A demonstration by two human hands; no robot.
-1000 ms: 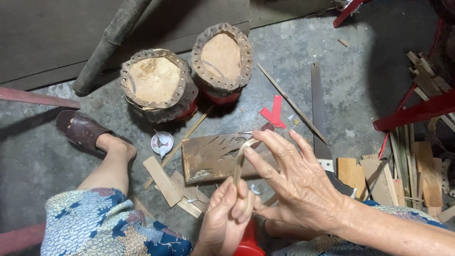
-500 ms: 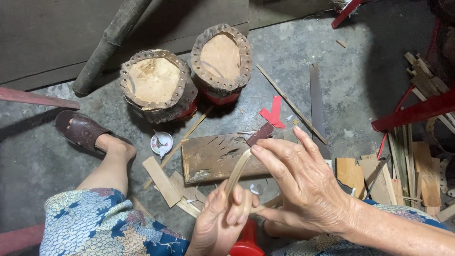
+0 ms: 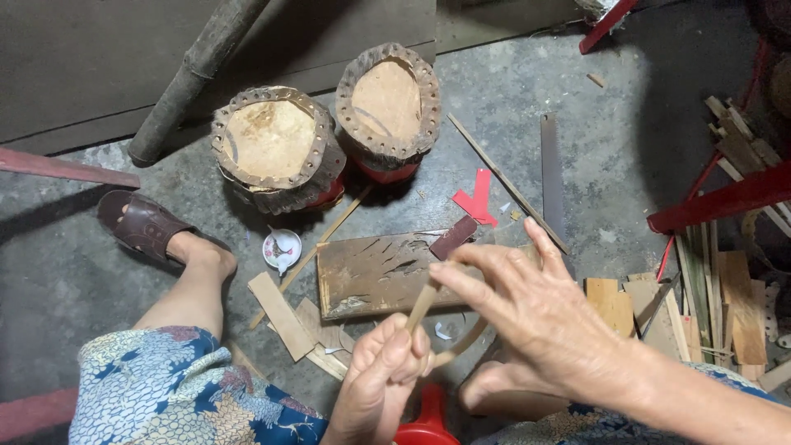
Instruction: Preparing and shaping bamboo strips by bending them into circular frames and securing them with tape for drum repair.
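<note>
Two hands work one thin bamboo strip (image 3: pixel 424 306) low over the floor, near the frame's bottom middle. The left hand (image 3: pixel 381 381) has its grip pressed together round the strip's lower part, fingers curled, thumb on top. The right hand (image 3: pixel 544 317) pinches the upper end between thumb and forefinger, its other fingers spread. The strip curves below the hands (its far loop is partly hidden), so I judge it light, springy and apt to split along the grain if bent sharply; best held close to the bend, with flat pressure, edges possibly sharp.

Just beyond lies a scored board (image 3: pixel 381 274), a dark red tab (image 3: pixel 453 237) at its far right corner and red paper scraps (image 3: pixel 476 199) past that. Two small drums (image 3: pixel 276 148) with studded rims stand farther out. A saw blade (image 3: pixel 550 177) lies to the right, a small dish (image 3: pixel 280 249) left of the board. No labels or signs show.
</note>
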